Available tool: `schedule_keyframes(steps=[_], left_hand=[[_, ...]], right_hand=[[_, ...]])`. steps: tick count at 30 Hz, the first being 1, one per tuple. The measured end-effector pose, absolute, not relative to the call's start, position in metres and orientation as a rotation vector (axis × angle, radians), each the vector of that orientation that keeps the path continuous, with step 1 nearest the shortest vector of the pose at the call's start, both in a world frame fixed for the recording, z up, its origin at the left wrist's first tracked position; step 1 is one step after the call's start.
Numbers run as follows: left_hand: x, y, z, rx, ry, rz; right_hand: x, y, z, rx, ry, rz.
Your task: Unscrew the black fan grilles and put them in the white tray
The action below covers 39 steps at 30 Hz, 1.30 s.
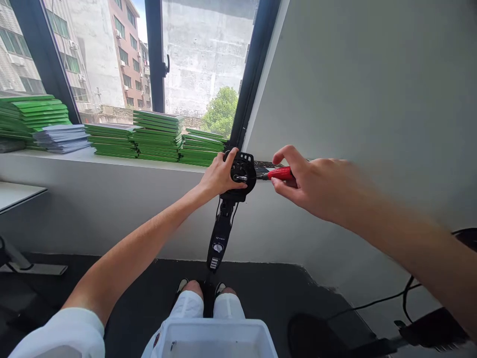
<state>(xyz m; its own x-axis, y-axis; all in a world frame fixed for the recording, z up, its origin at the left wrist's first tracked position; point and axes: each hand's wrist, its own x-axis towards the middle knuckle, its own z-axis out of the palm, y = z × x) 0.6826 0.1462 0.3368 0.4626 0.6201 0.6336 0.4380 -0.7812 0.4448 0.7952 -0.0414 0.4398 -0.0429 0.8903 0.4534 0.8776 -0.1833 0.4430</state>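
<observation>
At the centre stands a black pedestal fan without its blades, its round motor head (250,186) facing me with a silver shaft in the middle. My left hand (222,174) is wrapped around the left side of this head, thumb across its lower front. Between the thumb and fingers of my right hand (311,181) is a red-handled screwdriver (280,173), held level and pointing left. Its dark shank reaches the right edge of the motor head; whether the tip touches is unclear. Below the head, the fan's control panel (219,243) with a dial runs down the post.
Stacks of green-edged books (158,136) and white papers (63,137) line the windowsill behind. A white plastic bin (219,324) sits at my front. To the right lie a dark cable (376,301) and black equipment (439,328); a white tabletop (18,194) juts in at left.
</observation>
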Motion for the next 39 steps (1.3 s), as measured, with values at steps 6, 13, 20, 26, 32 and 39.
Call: schedule_keyframes(steps=[6,13,20,26,32,39], left_hand=[[0.682,0.148,0.336,2.499,0.907,1.230],[0.683,0.147,0.336,2.488,0.934,1.216],[0.683,0.146,0.336,2.486,0.925,1.213],[0.682,0.145,0.336,2.482,0.917,1.214],[0.683,0.148,0.334,2.461,0.911,1.237],[0.682,0.147,0.333,2.455,0.920,1.238]], right_hand=[[0.798,-0.041,0.442,2.208,1.947,1.032],[0.798,-0.038,0.439,2.200,1.920,1.150],[0.801,-0.041,0.436,2.208,1.873,1.211],[0.801,-0.041,0.436,2.188,2.008,1.052],[0.800,-0.041,0.434,2.171,1.942,1.092],[0.806,-0.041,0.438,2.212,1.967,1.093]])
